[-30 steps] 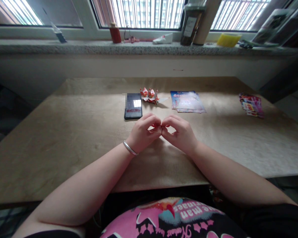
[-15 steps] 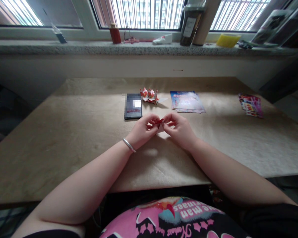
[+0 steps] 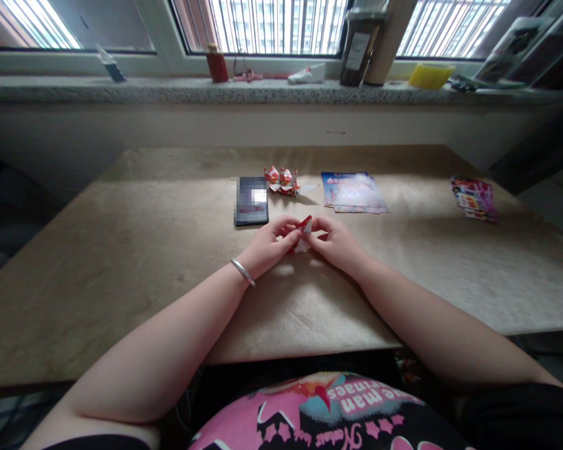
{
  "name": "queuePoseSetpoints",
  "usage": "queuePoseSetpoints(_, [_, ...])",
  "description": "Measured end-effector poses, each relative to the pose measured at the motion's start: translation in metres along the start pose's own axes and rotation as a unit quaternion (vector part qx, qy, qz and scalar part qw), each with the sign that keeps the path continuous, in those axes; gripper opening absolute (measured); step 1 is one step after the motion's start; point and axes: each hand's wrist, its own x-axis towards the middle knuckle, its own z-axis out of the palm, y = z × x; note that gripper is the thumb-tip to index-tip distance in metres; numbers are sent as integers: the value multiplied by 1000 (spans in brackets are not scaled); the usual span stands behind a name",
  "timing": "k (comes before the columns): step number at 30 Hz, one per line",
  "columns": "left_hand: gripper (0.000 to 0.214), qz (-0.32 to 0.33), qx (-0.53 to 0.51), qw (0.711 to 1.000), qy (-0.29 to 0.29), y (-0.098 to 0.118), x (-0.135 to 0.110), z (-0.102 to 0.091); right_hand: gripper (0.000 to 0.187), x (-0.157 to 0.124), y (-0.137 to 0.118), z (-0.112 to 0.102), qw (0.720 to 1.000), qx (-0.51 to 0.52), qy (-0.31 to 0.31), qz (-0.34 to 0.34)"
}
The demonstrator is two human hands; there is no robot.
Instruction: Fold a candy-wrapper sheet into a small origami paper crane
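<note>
Between my two hands, just above the table, is a small folded piece of red and white paper. My left hand pinches its left side between thumb and fingers. On the other side, my right hand is closed on the paper's right edge with thumb and forefinger. A pointed red flap sticks up between the fingertips, and white paper shows below. Part of the paper is hidden by my fingers. Several folded red and white paper figures stand beyond my hands.
A dark phone or tablet, its screen blurred, lies left of the figures. Blue printed sheets are stacked to the right, and pink leaflets lie far right. Bottles, a tube and a yellow item line the stone windowsill.
The folded paper has turned between my fingers: its red point now stands higher and more white shows beneath. My hands have shifted only slightly. Everything else is unmoved.
</note>
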Motion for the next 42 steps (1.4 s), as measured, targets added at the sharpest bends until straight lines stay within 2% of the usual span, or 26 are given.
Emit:
queuePoseSetpoints(10, [37,-24,1,1000,-2,4,-1,1,15,0,-2,-1,999,12,15,26])
queuePoseSetpoints(17, [47,-19,33,999,-9,0,1,-2,17,3,2,-3,999,-3,33,5])
queuePoseSetpoints(26, [51,-62,-26,997,-27,-5,2,-1,22,6,8,-5,999,2,41,22])
queuePoseSetpoints(30, [46,-64,-30,997,-12,-6,1,2,22,7,7,-7,998,-28,36,36])
queuePoseSetpoints(32, [38,-40,13,999,-3,-7,0,2,17,7,7,-8,998,-41,29,39])
queuePoseSetpoints(35, [23,17,138,990,-2,-5,0,0,10,8,10,-9,997,-59,21,34])
queuePoseSetpoints(39, [13,101,328,939,-15,-1,1,-5,11,9,13,-10,994,-105,8,33])
queuePoseSetpoints(42, [14,125,396,909,-24,0,2,-8,16,9,13,-11,985,-169,-14,5])
